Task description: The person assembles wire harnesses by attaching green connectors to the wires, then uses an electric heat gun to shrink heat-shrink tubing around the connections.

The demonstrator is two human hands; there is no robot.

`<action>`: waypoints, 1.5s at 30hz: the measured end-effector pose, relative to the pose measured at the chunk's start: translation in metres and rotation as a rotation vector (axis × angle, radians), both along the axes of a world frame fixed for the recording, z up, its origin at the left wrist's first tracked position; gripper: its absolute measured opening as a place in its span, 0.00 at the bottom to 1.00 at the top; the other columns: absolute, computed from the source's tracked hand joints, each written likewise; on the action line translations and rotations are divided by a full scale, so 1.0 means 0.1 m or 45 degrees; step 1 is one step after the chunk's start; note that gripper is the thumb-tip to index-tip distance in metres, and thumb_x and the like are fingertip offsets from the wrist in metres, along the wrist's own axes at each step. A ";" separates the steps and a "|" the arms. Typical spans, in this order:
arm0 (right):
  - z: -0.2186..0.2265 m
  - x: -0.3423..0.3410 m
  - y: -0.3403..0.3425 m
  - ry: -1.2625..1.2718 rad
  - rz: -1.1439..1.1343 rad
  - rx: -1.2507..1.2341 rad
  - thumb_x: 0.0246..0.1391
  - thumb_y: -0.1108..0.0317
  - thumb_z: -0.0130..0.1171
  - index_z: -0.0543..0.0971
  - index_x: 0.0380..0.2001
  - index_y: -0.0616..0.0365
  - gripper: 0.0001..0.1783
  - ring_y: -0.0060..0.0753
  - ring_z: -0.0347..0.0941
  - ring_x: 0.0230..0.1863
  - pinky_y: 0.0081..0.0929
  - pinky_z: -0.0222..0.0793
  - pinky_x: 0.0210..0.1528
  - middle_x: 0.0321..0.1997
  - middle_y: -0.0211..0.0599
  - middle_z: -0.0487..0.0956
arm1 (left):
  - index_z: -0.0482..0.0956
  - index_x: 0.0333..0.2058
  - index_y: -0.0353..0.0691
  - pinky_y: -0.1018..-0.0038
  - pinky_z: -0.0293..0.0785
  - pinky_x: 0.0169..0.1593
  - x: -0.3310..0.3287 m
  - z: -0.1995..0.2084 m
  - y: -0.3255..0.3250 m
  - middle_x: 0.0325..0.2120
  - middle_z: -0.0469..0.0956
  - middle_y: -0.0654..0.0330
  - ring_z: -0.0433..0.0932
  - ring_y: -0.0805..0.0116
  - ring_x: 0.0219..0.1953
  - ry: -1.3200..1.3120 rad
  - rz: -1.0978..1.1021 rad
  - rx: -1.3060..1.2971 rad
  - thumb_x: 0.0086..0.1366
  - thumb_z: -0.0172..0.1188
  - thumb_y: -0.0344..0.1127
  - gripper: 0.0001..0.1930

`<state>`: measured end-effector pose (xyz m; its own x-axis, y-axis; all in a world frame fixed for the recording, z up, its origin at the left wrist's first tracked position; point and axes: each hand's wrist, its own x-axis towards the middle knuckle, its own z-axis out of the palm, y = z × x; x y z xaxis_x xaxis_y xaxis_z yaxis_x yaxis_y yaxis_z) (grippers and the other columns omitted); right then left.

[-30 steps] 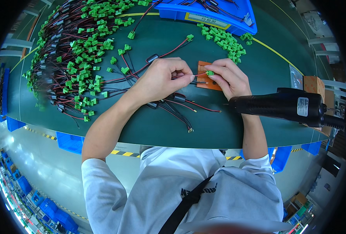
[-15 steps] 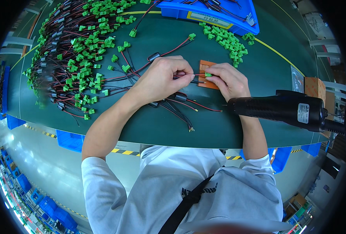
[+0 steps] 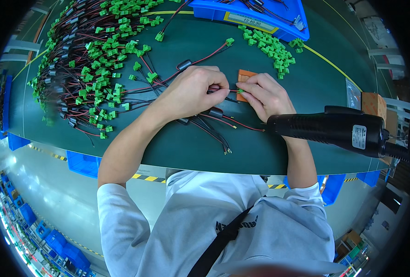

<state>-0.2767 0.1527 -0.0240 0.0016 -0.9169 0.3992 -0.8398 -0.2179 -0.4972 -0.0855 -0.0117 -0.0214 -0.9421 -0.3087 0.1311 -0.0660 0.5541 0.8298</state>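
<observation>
My left hand [image 3: 193, 90] is closed in a pinch on a red and black wire lead [image 3: 233, 90] near its end. Facing it, my right hand [image 3: 268, 96] grips a small green terminal connector [image 3: 240, 91] between thumb and fingers, where the wire end meets it. Whether the wire sits inside the connector cannot be made out. Partly under the right fingers lies an orange block [image 3: 246, 74]. Below the left hand are further leads with bare tips and a black cylindrical core [image 3: 215, 112]. Another black core [image 3: 184, 65] lies beyond the left wrist.
A black electric screwdriver [image 3: 325, 129] juts in above my right forearm. Left on the green table [image 3: 260, 152] is a large heap of wired green connectors [image 3: 99, 60]. Loose green connectors [image 3: 272, 48] lie beside a blue bin [image 3: 297, 32] at the back. A cardboard box [image 3: 373, 104] stands far right.
My right fingers have shifted slightly left with the green connector, from over the orange block to its left edge. My left hand has hardly moved.
</observation>
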 end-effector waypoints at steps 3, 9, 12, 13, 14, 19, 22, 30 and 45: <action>0.07 -0.01 0.02 0.035 0.045 0.074 0.53 0.80 0.70 0.87 0.45 0.62 0.14 0.43 0.78 0.44 0.36 0.78 0.44 0.41 0.40 0.79 | 0.86 0.37 0.33 0.68 0.75 0.35 -0.02 -0.01 0.02 0.29 0.80 0.56 0.79 0.63 0.28 -0.029 -0.005 -0.041 0.65 0.68 0.31 0.07; 0.09 -0.15 0.07 -0.336 -0.036 0.093 0.67 0.72 0.60 0.83 0.53 0.59 0.14 0.40 0.79 0.49 0.37 0.77 0.53 0.48 0.39 0.81 | 0.86 0.36 0.34 0.65 0.75 0.36 -0.05 -0.06 0.02 0.30 0.82 0.55 0.80 0.58 0.29 -0.034 0.004 -0.101 0.67 0.66 0.34 0.08; 0.31 -0.46 0.22 -1.669 0.322 -0.125 0.71 0.34 0.49 0.58 0.76 0.59 0.46 0.54 0.78 0.59 0.45 0.70 0.67 0.63 0.62 0.77 | 0.87 0.36 0.35 0.65 0.75 0.36 -0.03 -0.05 0.03 0.31 0.83 0.56 0.81 0.57 0.30 -0.067 0.025 -0.133 0.68 0.67 0.36 0.09; 0.46 -0.18 0.21 -1.381 -0.149 -0.383 0.63 0.23 0.51 0.55 0.77 0.56 0.56 0.49 0.80 0.46 0.44 0.75 0.54 0.51 0.54 0.79 | 0.87 0.36 0.35 0.65 0.75 0.36 -0.05 -0.06 0.03 0.31 0.83 0.56 0.81 0.57 0.30 -0.063 0.037 -0.129 0.68 0.67 0.36 0.09; 0.53 -0.16 0.28 -1.375 -0.140 -0.374 0.63 0.23 0.51 0.55 0.77 0.56 0.56 0.49 0.80 0.46 0.44 0.75 0.54 0.51 0.54 0.79 | 0.87 0.36 0.36 0.64 0.75 0.36 -0.06 -0.05 0.03 0.31 0.83 0.57 0.81 0.57 0.30 -0.084 0.035 -0.150 0.68 0.67 0.37 0.09; 0.54 0.04 0.27 -1.223 0.214 -0.559 0.66 0.53 0.65 0.61 0.72 0.54 0.39 0.28 0.68 0.24 0.32 0.67 0.30 0.33 0.37 0.72 | 0.87 0.37 0.38 0.64 0.75 0.35 -0.07 -0.07 0.03 0.32 0.83 0.59 0.81 0.57 0.31 -0.100 0.045 -0.193 0.68 0.67 0.38 0.09; 0.69 0.02 0.05 -1.037 -0.033 -0.518 0.60 0.78 0.61 0.70 0.64 0.68 0.28 0.30 0.76 0.30 0.37 0.79 0.41 0.36 0.40 0.80 | 0.86 0.37 0.39 0.63 0.75 0.35 -0.07 -0.06 0.03 0.32 0.83 0.59 0.81 0.56 0.31 -0.105 0.047 -0.200 0.68 0.67 0.38 0.09; 0.66 0.20 -0.33 -1.420 0.155 -0.557 0.65 0.80 0.57 0.72 0.46 0.61 0.10 0.21 0.66 0.16 0.26 0.64 0.21 0.21 0.33 0.72 | 0.86 0.36 0.39 0.62 0.75 0.35 -0.09 -0.08 0.04 0.32 0.83 0.58 0.82 0.55 0.31 -0.108 0.055 -0.228 0.68 0.67 0.38 0.08; 0.55 0.22 -0.36 -1.465 0.207 -0.556 0.65 0.81 0.58 0.71 0.46 0.60 0.10 0.21 0.66 0.16 0.27 0.66 0.19 0.21 0.33 0.72 | 0.86 0.34 0.39 0.57 0.78 0.39 -0.11 -0.04 0.04 0.33 0.84 0.55 0.83 0.50 0.35 -0.143 0.054 -0.186 0.65 0.64 0.37 0.08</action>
<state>-0.2544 0.1162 0.0315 -0.4507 -0.7287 0.5155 0.0884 -0.6111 -0.7866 -0.0963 -0.0080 -0.0251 -0.9400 -0.3335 0.0721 -0.1795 0.6630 0.7268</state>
